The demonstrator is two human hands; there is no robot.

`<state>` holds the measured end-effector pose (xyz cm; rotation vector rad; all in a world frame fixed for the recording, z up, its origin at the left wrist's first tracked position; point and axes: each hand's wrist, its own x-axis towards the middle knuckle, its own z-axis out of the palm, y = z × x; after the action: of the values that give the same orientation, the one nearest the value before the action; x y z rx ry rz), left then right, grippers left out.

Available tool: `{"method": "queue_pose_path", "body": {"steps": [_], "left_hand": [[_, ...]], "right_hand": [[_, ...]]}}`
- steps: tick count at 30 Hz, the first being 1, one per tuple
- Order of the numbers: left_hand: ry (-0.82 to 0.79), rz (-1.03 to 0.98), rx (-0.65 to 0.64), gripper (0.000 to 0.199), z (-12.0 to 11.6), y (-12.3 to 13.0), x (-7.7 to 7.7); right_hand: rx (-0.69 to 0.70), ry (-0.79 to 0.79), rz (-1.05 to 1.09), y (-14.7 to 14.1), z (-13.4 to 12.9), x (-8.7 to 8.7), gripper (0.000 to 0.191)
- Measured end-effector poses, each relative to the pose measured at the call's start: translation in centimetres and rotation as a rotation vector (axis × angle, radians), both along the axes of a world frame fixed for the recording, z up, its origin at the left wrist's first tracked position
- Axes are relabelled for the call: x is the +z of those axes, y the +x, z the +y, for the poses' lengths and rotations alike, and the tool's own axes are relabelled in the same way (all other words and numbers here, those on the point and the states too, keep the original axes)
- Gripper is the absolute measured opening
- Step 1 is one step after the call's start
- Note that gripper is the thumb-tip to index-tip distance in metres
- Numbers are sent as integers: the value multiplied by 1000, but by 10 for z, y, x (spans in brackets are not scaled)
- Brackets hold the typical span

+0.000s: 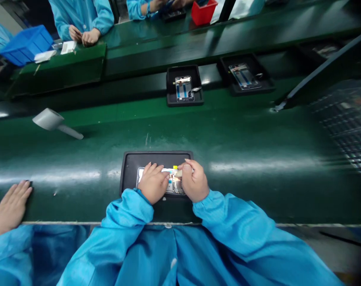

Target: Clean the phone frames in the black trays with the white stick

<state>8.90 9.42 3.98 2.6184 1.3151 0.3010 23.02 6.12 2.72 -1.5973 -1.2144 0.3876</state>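
A smartphone frame [174, 188] with its inner parts showing lies inside a black tray [129, 171] on the green bench before me. My left hand [153, 183] rests flat over the left part of the phone, fingers stretched out. Closed in a pinch, my right hand [195, 180] holds a small pale pointed tool [179, 174] whose tip is at the phone's right part. Most of the tool is hidden by the fingers. A yellow tab [175, 167] sticks up at the phone's far edge.
Two more black trays [184, 102] [266, 88] with opened phones stand farther back. A white scoop-shaped object [51, 120] lies at left. A co-worker's hand [12, 204] rests on the bench at left. Across are other workers, a blue bin [27, 44] and a red bin [202, 14].
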Motion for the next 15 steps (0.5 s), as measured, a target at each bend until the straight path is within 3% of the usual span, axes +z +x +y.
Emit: {"method": "queue_pose_path", "body": {"steps": [5, 15], "left_hand": [[-146, -10, 97, 12, 8, 4, 5], [-198, -12, 191, 4, 10, 17, 10]], "right_hand": [[-10, 12, 35, 0, 2, 3, 20], [-34, -12, 120, -2, 3, 4, 21]]}}
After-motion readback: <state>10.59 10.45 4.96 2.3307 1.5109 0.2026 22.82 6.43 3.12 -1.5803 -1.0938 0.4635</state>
